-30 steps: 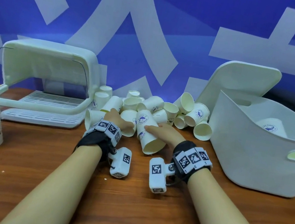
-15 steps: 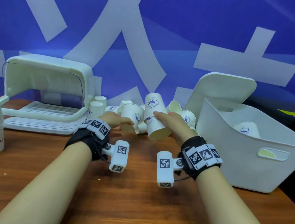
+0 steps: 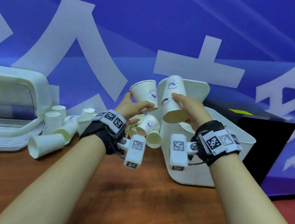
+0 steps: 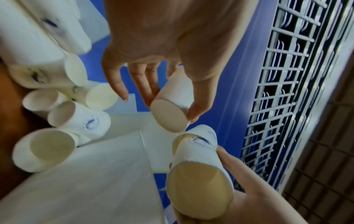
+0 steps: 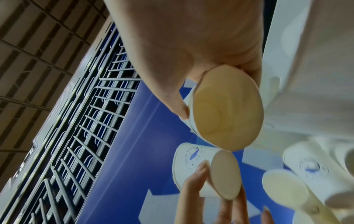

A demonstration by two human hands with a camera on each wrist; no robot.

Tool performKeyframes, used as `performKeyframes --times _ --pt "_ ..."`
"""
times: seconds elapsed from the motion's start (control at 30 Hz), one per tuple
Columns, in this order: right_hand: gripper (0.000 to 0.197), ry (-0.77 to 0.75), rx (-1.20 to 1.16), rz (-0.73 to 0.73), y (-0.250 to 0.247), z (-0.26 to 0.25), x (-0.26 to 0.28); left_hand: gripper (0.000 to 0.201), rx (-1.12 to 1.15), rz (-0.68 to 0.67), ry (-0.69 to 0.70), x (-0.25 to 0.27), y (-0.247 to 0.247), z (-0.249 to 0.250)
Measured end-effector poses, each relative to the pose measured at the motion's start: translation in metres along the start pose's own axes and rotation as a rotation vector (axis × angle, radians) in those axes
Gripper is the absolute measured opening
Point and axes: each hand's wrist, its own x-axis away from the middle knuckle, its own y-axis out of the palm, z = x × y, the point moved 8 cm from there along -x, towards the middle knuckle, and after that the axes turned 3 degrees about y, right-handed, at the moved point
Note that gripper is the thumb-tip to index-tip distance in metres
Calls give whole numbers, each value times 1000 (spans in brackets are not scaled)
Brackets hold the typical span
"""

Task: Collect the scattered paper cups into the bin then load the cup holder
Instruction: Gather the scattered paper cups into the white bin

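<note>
My left hand (image 3: 135,107) grips one white paper cup (image 3: 144,92) near its base, mouth tilted up and left; the left wrist view shows its flat bottom (image 4: 168,116) between thumb and fingers. My right hand (image 3: 188,107) grips what looks like two nested cups (image 3: 173,94), mouth facing me (image 5: 226,109). Both are raised in the air, almost touching, just left of the white bin (image 3: 203,173). More cups (image 3: 59,128) lie scattered on the wooden table below. The white cup holder (image 3: 7,85) stands at far left.
The bin's lid (image 3: 198,90) leans against the blue wall behind the bin. A black box (image 3: 265,144) stands right of the bin. A few cups (image 3: 149,130) lie against the bin's left wall. Bare wooden table (image 3: 137,199) lies under my forearms.
Both hands have lifted their cups off the pile, up and to the right, toward the bin. The view has swung right, so the tall cup stack at far left is out of frame.
</note>
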Motion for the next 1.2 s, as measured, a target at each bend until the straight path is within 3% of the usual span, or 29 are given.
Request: performKeyframes --times 0.1,0.33,0.47,0.53,0.7,0.87,1.03,1.2 --pt "59 -13 26 103 -42 0 -15 106 -38 -26 87 -13 47 16" --pt "68 44 260 343 -103 21 -39 109 -208 -88 243 -42 119 24" --pt "87 125 349 289 -101 32 -54 110 -337 -136 268 -47 129 20" --pt "91 102 260 201 -91 32 -58 96 -357 -158 257 -48 125 18" --pt "76 -31 210 39 -62 27 -59 69 -268 -88 232 -42 95 19" --pt "53 -15 155 -12 -34 20 -44 60 -236 -22 222 -26 63 21" --pt "31 -143 117 -4 -1 -2 -20 55 -237 27 222 -5 25 24" --pt "28 -252 135 -1 43 0 -4 43 -265 116 163 6 -27 2"
